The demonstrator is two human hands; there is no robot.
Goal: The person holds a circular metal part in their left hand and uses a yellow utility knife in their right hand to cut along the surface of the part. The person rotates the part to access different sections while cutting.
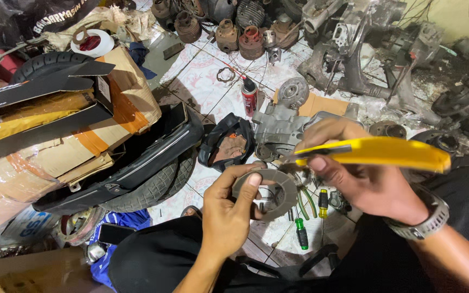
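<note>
My left hand (228, 214) holds a flat grey ring-shaped disc (270, 190) by its lower left edge, thumb across its face. My right hand (362, 173) grips a yellow utility knife (378, 153) with the blade end pointing left, close above the disc's upper right rim. A grey wristwatch (427, 220) sits on my right wrist. Both hands hover over the tiled floor in front of my dark-clothed knees.
A grey engine casing (280, 127) and a red spray can (249, 95) lie ahead. Screwdrivers and green-handled pliers (306, 209) rest on the floor below the disc. Cardboard boxes (55, 135), a tyre (153, 187) and black panels fill the left; engine cylinders (251, 40) stand at the back.
</note>
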